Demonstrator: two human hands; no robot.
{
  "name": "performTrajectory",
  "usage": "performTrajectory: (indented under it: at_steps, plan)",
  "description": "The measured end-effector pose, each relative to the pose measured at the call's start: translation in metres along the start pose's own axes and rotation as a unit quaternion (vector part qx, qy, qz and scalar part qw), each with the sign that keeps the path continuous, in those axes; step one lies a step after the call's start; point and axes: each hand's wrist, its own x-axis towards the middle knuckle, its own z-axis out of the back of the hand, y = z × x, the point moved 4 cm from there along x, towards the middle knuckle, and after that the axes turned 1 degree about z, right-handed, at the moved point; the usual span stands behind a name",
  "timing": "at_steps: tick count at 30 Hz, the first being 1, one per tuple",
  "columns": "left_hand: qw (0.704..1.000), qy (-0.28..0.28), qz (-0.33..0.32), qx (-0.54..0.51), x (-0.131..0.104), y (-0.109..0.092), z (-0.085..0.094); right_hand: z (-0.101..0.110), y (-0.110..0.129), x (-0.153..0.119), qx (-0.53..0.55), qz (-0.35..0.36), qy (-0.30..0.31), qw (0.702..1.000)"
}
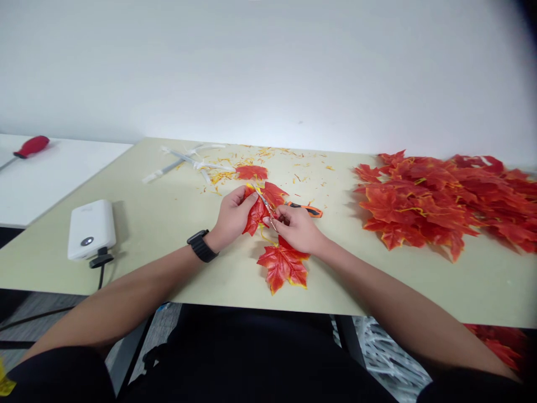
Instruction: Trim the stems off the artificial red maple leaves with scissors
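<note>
My left hand (232, 217), with a black watch on its wrist, pinches a red maple leaf (255, 217) with yellow edges. My right hand (298, 226) is closed on small metal scissors (264, 202), whose blades point up and left across the held leaf. Just below my right hand another red leaf (284, 265) rests on the table, with a yellow stem above it. Behind my hands lies a flat red leaf (251, 172). An orange and black tool (308, 210) lies partly hidden behind my right hand.
Yellow scraps (222, 176) are scattered at the back of the table (335, 280). Clear plastic strips (188, 160) lie back left. A white power bank (91, 229) with a cable sits left, near a red-handled screwdriver (34, 146). Red leaves (419, 196) are heaped at right.
</note>
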Motion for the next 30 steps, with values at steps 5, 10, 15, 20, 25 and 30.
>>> performTrajectory:
  at_steps: [5, 10, 15, 20, 25, 30]
  plan:
    - [1.000, -0.008, 0.004, -0.020, 0.0013, 0.0009, 0.0013, -0.0018, 0.0002, -0.0001, 0.003, -0.002, 0.006, 1.000]
    - [1.000, -0.009, 0.000, -0.022, 0.0029, 0.0028, 0.0027, -0.0019, -0.0021, 0.0005, 0.011, -0.001, 0.006, 1.000]
    - [1.000, -0.011, 0.002, -0.021, 0.0024, 0.0013, 0.0026, -0.0018, -0.0018, 0.0001, 0.014, -0.004, 0.010, 1.000]
    - [1.000, -0.011, 0.000, -0.019, 0.0023, 0.0014, 0.0028, -0.0017, -0.0019, 0.0002, 0.009, -0.002, 0.004, 1.000]
    - [1.000, -0.008, 0.004, -0.018, 0.0032, 0.0032, 0.0034, -0.0027, -0.0039, 0.0003, 0.020, -0.009, 0.008, 1.000]
    - [1.000, -0.010, 0.004, -0.018, 0.0036, 0.0034, 0.0033, -0.0019, -0.0034, 0.0007, 0.008, -0.001, -0.001, 1.000]
